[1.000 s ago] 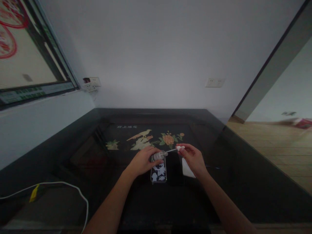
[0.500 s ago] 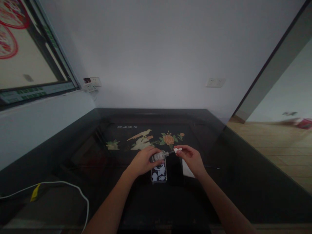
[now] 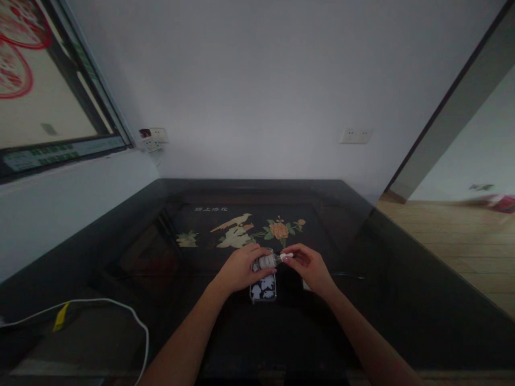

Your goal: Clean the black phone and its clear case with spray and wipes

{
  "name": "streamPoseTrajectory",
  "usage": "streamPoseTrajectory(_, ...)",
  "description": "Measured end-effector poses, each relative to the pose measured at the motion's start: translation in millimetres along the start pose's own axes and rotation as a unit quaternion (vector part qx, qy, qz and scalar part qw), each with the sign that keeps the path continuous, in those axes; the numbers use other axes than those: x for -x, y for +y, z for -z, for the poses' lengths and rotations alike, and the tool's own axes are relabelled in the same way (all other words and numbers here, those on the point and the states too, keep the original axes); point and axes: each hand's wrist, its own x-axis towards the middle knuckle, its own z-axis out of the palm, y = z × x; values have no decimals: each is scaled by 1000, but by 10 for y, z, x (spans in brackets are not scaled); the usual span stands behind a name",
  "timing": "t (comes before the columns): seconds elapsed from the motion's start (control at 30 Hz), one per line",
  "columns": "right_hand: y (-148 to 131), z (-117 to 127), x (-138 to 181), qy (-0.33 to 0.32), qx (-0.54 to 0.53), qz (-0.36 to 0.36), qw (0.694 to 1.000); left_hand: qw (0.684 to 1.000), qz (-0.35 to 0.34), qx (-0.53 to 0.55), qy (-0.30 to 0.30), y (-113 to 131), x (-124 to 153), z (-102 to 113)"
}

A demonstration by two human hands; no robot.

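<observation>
My left hand (image 3: 240,269) is closed around a small clear bottle (image 3: 266,262), held tilted above the dark table (image 3: 169,300). My right hand (image 3: 309,268) pinches the white dropper cap (image 3: 286,257) right at the bottle's mouth. Just under the bottle lies a phone case (image 3: 263,288) with a white leaf pattern, flat on the table. To the right of the case lies a dark phone (image 3: 290,284), and a bit of white paper (image 3: 306,285) shows under my right hand.
The table top carries an inlaid bird and flower picture (image 3: 245,231). A white cable with a yellow tag (image 3: 100,306) curls at the front left. Wall sockets (image 3: 153,136) sit near the window corner, another socket (image 3: 354,135) on the back wall. Wooden floor (image 3: 454,241) opens to the right.
My right hand has brought the dropper cap leftward into the bottle's mouth; the thin dropper tube that showed between cap and bottle is now inside. Both hands have sunk slightly.
</observation>
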Motion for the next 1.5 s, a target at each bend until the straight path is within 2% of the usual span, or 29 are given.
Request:
streamPoseTrajectory(0.2,15,4,13,-21,50,-9,999,1000,-8,-3,2,6,4,-6)
streamPoseTrajectory(0.37,-110,-21,58,-51,78,-25,995,1000,-13,12,4,13,0,-26)
streamPoseTrajectory(0.5,-183,-30,99,-70,76,-3,995,1000,2,10,7,4,0,-27)
streamPoseTrajectory(0.63,-174,-7,101,-74,68,11,995,1000,13,8,11,-13,6,-23)
streamPoseTrajectory(0.87,-106,37,53,-84,146,-16,986,1000,-12,5,12,8,-1,-27)
streamPoseTrajectory(1.07,-137,19,71,-51,105,-14,993,1000,-1,7,13,18,2,-26)
streamPoseTrajectory(1.17,-163,6,75,-49,106,10,993,1000,6,7,10,12,1,-20)
streamPoseTrajectory(1.27,-171,9,67,-55,155,39,986,1000,-2,9,8,4,1,-19)
streamPoseTrajectory(1.4,-161,33,54,-63,197,16,978,1000,-18,14,9,6,6,-23)
streamPoseTrajectory(1.5,-160,31,59,-67,168,17,983,1000,-15,14,7,9,11,-30)
